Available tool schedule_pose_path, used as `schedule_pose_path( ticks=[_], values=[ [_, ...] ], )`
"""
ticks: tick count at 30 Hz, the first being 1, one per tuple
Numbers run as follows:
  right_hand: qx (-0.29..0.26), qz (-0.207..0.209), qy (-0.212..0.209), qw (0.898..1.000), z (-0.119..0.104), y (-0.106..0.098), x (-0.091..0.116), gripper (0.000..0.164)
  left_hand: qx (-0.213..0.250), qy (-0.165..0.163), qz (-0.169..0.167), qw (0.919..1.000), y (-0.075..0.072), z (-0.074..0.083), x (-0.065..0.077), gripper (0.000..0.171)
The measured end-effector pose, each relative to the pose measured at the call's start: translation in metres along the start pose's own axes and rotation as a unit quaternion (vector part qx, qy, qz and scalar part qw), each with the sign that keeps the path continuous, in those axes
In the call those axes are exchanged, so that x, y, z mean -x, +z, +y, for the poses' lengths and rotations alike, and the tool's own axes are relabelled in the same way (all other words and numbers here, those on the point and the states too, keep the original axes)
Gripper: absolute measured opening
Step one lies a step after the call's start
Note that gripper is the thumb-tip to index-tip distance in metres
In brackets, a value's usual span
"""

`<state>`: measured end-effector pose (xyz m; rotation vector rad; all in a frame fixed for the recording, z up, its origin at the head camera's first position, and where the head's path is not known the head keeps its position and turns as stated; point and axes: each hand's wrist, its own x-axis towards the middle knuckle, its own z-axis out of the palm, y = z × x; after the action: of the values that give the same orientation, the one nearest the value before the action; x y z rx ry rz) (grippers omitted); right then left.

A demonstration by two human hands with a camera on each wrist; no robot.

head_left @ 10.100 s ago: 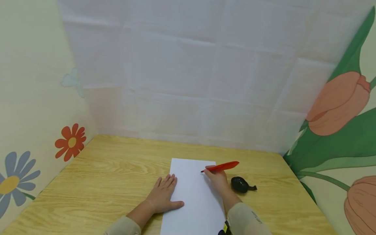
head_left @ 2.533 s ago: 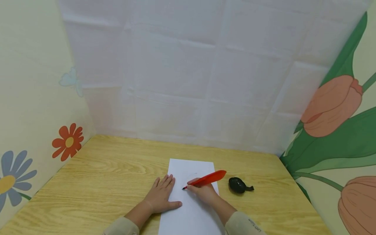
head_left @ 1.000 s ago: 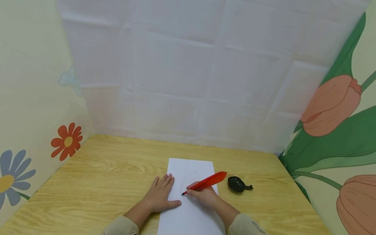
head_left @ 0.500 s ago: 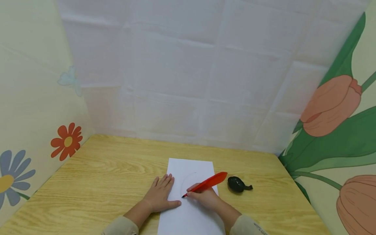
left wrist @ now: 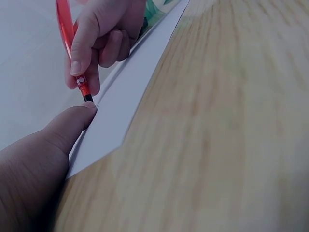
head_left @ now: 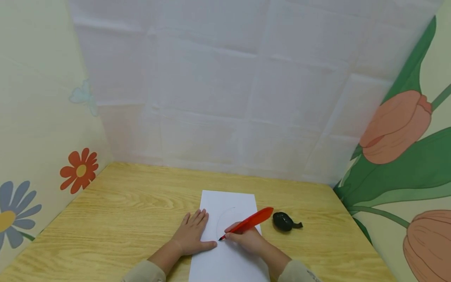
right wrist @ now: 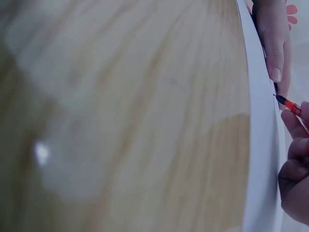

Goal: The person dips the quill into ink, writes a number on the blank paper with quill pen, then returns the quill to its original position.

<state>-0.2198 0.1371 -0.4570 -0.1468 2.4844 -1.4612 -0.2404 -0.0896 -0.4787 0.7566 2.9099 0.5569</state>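
A white sheet of paper (head_left: 229,262) lies on the wooden table, carrying a thin curved line (head_left: 219,220). My right hand (head_left: 248,238) pinches a red feather pen (head_left: 258,217) between thumb and fingers, its dark tip at the lower end of the curve. In the left wrist view the pen's red barrel (left wrist: 82,84) and black tip show right beside my left thumb (left wrist: 72,123). My left hand (head_left: 192,235) lies flat with fingers spread, its thumb over the paper's left edge and its fingertips by that edge.
A glossy black rounded object (head_left: 283,222) with a short flat tail lies on the table (head_left: 141,203), right of the paper. Behind the table hangs a creased white sheet (head_left: 225,98). Painted flowers (head_left: 396,127) cover the side walls.
From the paper's upper right, the right hand has moved left and toward me with the feather pen. A curved line has appeared on the paper and lengthened downward. The left hand has stayed in place.
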Motion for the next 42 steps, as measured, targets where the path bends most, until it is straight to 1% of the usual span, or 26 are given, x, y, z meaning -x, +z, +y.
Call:
schedule_pose_path(
  ticks=[9,15,23,35,39,42],
  values=[
    [-0.004,-0.007,-0.012,1.0,0.003,-0.001,0.005,0.019,0.0,0.004,0.007,1.0,0.0,0.0,0.001,0.104],
    [-0.009,-0.014,-0.018,1.0,0.005,-0.002,0.007,0.02,-0.003,0.001,0.004,1.0,0.0,0.0,0.002,0.104],
    [-0.019,-0.017,-0.008,1.0,0.005,-0.003,0.01,0.021,0.0,0.002,0.005,1.0,0.0,0.0,0.002,0.104],
    [-0.019,-0.013,-0.016,1.0,0.008,-0.005,0.015,0.02,0.003,0.006,0.016,0.9999,0.0,0.0,0.003,0.103],
    [-0.023,-0.016,-0.021,0.999,0.009,-0.006,0.015,0.021,0.005,0.006,0.015,0.9999,-0.001,0.001,0.003,0.103],
    [-0.025,-0.018,-0.016,0.999,0.01,-0.007,0.016,0.021,0.006,0.004,0.013,0.9999,-0.001,0.001,0.003,0.103]
  ],
)
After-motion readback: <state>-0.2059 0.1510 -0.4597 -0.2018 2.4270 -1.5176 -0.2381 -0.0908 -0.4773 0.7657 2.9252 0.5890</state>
